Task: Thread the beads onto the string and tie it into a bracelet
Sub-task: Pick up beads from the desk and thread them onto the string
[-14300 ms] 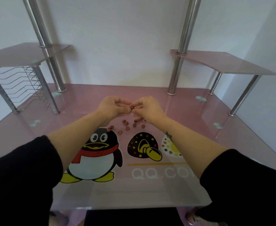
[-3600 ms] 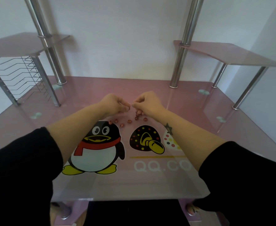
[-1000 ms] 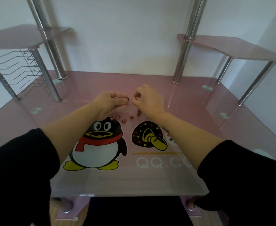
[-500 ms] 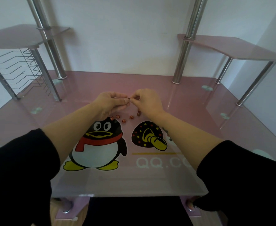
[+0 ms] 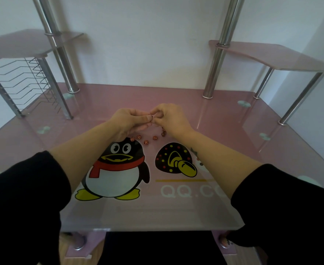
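Above the pink glass desk [image 5: 224, 134] my left hand [image 5: 130, 121] and my right hand [image 5: 169, 118] meet fingertip to fingertip. A small dark bead [image 5: 152, 117] sits pinched between them at the left thumb tip. A thin string [image 5: 150, 113] shows only as a faint line by the fingers; which hand holds it I cannot tell. Several red-brown loose beads [image 5: 146, 142] lie in a row on the desk just below the hands. A short strand of beads [image 5: 163, 131] hangs under my right hand.
Two chrome posts [image 5: 213, 73] rise from the back of the desk, with pink glass shelves [image 5: 272, 56] at both sides. A wire rack [image 5: 23, 81] stands at the left. Penguin and mushroom prints cover the desk near me.
My right hand has come down and closed in on the left until the fingertips touch around the bead. Fewer loose beads lie on the desk than 14 seconds ago.
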The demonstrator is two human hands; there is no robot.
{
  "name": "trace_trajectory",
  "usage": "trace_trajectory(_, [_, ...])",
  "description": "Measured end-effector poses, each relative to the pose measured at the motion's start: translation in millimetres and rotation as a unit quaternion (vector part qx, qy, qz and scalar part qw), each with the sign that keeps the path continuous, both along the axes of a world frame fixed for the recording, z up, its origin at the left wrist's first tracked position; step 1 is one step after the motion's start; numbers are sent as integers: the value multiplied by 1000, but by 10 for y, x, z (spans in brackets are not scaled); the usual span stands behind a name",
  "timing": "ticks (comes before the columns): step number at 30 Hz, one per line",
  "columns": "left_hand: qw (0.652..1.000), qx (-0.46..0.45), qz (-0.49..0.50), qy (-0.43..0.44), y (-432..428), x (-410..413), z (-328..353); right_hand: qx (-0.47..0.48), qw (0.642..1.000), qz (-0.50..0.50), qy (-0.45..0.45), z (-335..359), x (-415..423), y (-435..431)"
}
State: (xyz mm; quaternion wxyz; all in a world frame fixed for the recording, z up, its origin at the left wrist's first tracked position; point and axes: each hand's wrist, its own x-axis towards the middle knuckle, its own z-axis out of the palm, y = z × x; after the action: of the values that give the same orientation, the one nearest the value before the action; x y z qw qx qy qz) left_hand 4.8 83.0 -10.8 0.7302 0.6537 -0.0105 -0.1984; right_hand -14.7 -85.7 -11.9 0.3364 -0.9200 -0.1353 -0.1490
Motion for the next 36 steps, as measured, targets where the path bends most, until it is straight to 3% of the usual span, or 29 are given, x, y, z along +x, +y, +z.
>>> trace_trajectory(8, [999,31,22,-7,6,3,-12,-14,1000,25,6,45,0,31])
trace_trajectory(15, [984,130,71,-99,39,8,73,-111,993,-9,41,25,50,-15])
trace_trajectory(17, [978,155,68,-122,32,5,109,-87,994,10,62,60,30,-17])
trace_trajectory(19, [971,183,63,-142,7,-1,133,4,994,43,97,117,-12,9])
trace_trajectory(21, [963,208,63,-158,-21,-9,147,114,979,81,151,169,-62,51])
trace_trajectory(24, [957,228,66,-166,-35,-5,153,184,958,82,203,193,-79,81])
trace_trajectory(31, [941,289,51,-168,50,4,163,150,973,4,175,159,-11,79])
trace_trajectory(36, [903,388,0,-183,154,1,215,117,982,-29,146,118,12,44])
